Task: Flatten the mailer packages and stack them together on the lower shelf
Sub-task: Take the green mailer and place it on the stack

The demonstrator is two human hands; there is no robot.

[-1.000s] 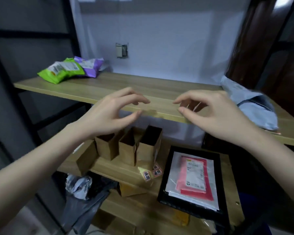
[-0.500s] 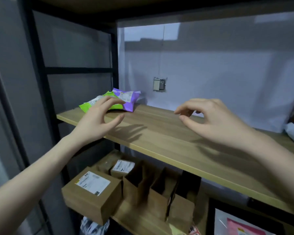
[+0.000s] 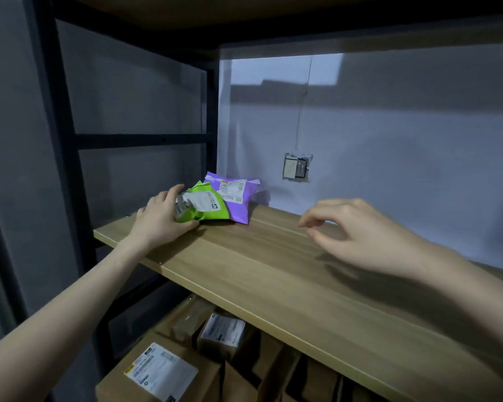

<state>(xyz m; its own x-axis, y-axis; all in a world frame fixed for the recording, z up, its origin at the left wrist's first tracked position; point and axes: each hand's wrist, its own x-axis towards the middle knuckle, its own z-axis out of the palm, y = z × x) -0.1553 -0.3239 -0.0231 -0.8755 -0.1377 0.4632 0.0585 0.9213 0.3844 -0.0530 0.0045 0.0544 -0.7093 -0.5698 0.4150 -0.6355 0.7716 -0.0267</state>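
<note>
— Shelving first: what fills the frame?

— Black metal rack (image 3: 61, 134) runs up the left side, and a wooden shelf board (image 3: 273, 285) crosses from centre left down to the lower right. A pale wall (image 3: 389, 126) stands behind it, with a small socket plate (image 3: 295, 168) right of centre.

— And below the board?

— Cardboard boxes (image 3: 163, 372) with white labels sit on the lower shelf, at the bottom centre.

— Where are the mailers?

— Both lie at the back left end of the board, left of centre. The purple mailer (image 3: 238, 198) is against the wall; the green mailer (image 3: 205, 206) overlaps its left side, crumpled and puffy.

— How do the fingers stand to them?

— The left hand (image 3: 160, 219) grips the green mailer's left end: fingers curl over its top edge, and the thumb lies along the board under its near edge. The right hand (image 3: 357, 233) hovers over the board at centre right, well apart from both mailers, fingers loosely bent and holding nothing.
</note>
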